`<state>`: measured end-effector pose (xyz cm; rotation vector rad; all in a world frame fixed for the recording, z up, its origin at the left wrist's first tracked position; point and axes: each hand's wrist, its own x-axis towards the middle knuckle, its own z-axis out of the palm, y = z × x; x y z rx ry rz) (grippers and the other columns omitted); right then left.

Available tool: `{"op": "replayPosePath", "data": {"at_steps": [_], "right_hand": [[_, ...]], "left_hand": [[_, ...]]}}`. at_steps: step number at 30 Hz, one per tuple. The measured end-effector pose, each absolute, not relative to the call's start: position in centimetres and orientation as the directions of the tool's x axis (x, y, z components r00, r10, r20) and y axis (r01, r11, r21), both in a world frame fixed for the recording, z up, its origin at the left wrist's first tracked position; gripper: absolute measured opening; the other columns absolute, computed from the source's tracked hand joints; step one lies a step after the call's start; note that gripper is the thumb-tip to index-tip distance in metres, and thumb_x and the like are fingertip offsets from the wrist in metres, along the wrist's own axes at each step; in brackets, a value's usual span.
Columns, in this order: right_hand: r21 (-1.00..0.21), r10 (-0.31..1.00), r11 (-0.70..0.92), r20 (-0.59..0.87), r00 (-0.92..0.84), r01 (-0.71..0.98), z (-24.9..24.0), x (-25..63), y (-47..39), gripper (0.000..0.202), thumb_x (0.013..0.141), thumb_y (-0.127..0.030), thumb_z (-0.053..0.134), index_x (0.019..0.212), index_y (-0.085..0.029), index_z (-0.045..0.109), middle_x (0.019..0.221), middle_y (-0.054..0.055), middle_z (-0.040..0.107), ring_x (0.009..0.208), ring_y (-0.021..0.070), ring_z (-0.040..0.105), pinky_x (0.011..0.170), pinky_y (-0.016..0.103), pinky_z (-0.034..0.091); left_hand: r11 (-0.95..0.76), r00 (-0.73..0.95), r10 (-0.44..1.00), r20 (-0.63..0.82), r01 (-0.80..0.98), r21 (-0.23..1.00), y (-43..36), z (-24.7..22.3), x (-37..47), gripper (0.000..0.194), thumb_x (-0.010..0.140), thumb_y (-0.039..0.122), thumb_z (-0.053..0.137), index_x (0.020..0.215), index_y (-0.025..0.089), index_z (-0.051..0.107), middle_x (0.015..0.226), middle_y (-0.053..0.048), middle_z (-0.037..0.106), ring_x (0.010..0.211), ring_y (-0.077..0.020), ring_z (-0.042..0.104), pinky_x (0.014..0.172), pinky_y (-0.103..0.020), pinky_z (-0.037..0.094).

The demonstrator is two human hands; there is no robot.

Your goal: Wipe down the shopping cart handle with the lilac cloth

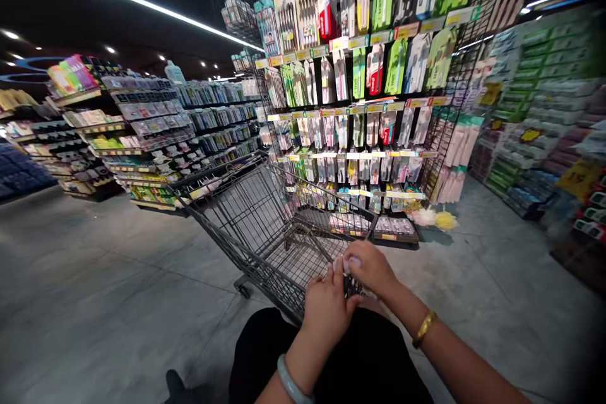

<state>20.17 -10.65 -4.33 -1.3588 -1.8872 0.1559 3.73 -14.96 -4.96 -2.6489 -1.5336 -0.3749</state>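
My left hand [326, 306], with a pale bangle at the wrist, is stretched upward over my lap, its thumb apart from the fingers. Against its fingertips rests my right hand [372, 267], whose fingers are curled in; a gold bracelet [424, 328] circles that wrist. Whether anything small is between the right fingers is hidden. Just beyond both hands stands a dark wire shopping cart [250, 211], its basket tilted across my view. The near corner of the cart lies behind my hands, and I cannot tell whether they touch it.
A tall wire rack [355, 104] of packaged toothbrushes and other small goods stands past the cart. More stocked shelves [156, 120] run along the left. Stacked packages [534, 113] line the right side. Grey concrete floor [118, 290] surrounds the cart.
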Motion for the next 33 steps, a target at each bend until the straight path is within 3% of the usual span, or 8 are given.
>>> {"op": "replayPosePath", "data": {"at_steps": [3,5,8,10,16,23,30,33], "right_hand": [[-0.451,0.835,0.248,0.548,0.047,0.858,-4.3,20.4,-9.9,0.016,0.074,-0.012,0.052,0.078,-0.021,0.065,0.091,0.005,0.066,0.09,0.0208,0.052,0.082,0.032,0.035],[-0.404,0.847,0.274,0.531,-0.02,0.873,-4.1,19.5,-10.1,0.014,0.075,-0.013,0.053,0.072,-0.021,0.064,0.084,0.004,0.066,0.085,0.02,0.052,0.079,0.031,0.034],[-0.337,0.829,0.48,0.478,-0.292,0.81,-4.1,17.8,-10.8,0.013,0.076,-0.017,0.055,0.067,-0.022,0.063,0.073,0.001,0.062,0.08,0.0182,0.051,0.077,0.031,0.034],[-0.331,0.82,0.511,0.463,-0.335,0.794,-4.1,18.0,-10.5,0.013,0.077,-0.017,0.054,0.069,-0.022,0.063,0.075,0.001,0.063,0.08,0.0174,0.052,0.077,0.03,0.034],[-0.235,0.874,0.139,0.486,-0.008,0.962,-3.4,21.2,-6.9,0.016,0.079,-0.017,0.05,0.078,-0.018,0.067,0.086,0.007,0.066,0.083,0.0204,0.053,0.072,0.032,0.03],[-0.109,0.754,0.585,0.438,-0.49,0.804,-4.4,18.4,-10.2,0.012,0.076,-0.019,0.055,0.073,-0.021,0.066,0.074,0.002,0.064,0.079,0.0182,0.053,0.079,0.032,0.031],[-0.137,0.869,0.232,0.474,-0.142,0.963,-4.1,22.0,-6.0,0.015,0.079,-0.021,0.051,0.074,-0.019,0.065,0.078,0.005,0.066,0.078,0.0184,0.055,0.071,0.03,0.03],[-0.109,0.837,0.348,0.484,-0.256,0.931,-4.7,20.8,-7.7,0.013,0.079,-0.021,0.053,0.073,-0.02,0.064,0.076,0.004,0.064,0.077,0.018,0.054,0.072,0.03,0.031]], "left_hand": [[-0.459,0.448,0.88,0.16,0.888,0.037,-15.1,-4.5,3.6,0.08,0.09,0.045,0.058,0.153,0.006,0.028,0.084,-0.011,0.074,0.078,-0.0256,0.069,0.085,-0.041,0.048],[-0.442,0.432,0.887,0.163,0.896,0.029,-15.1,-4.6,3.5,0.077,0.09,0.043,0.056,0.151,0.004,0.03,0.075,-0.009,0.072,0.073,-0.0244,0.068,0.085,-0.04,0.048],[-0.439,0.418,0.882,0.218,0.897,0.056,-15.2,-5.0,3.2,0.077,0.089,0.04,0.056,0.151,0.002,0.029,0.079,-0.009,0.073,0.076,-0.0233,0.068,0.092,-0.04,0.047],[-0.428,0.401,0.882,0.247,0.901,0.067,-15.4,-5.2,2.8,0.081,0.09,0.042,0.055,0.152,0.001,0.024,0.078,-0.008,0.072,0.077,-0.0227,0.068,0.097,-0.04,0.045],[-0.409,0.395,0.891,0.224,0.912,0.017,-15.6,-5.2,2.7,0.088,0.091,0.046,0.054,0.153,-0.002,0.016,0.073,-0.008,0.071,0.076,-0.0232,0.067,0.097,-0.04,0.045],[-0.41,0.384,0.894,0.233,0.909,0.076,-16.0,-5.6,2.2,0.088,0.088,0.037,0.058,0.156,0.005,0.012,0.076,-0.007,0.072,0.072,-0.0223,0.066,0.095,-0.042,0.046],[-0.413,0.402,0.896,0.19,0.911,0.021,-16.3,-4.8,2.5,0.089,0.089,0.04,0.057,0.155,0.004,0.011,0.071,-0.008,0.07,0.072,-0.0236,0.066,0.088,-0.04,0.047],[-0.386,0.377,0.909,0.18,0.923,0.016,-16.3,-4.8,2.4,0.087,0.089,0.037,0.056,0.155,0.004,0.01,0.071,-0.008,0.07,0.073,-0.0248,0.066,0.084,-0.04,0.047]]}}
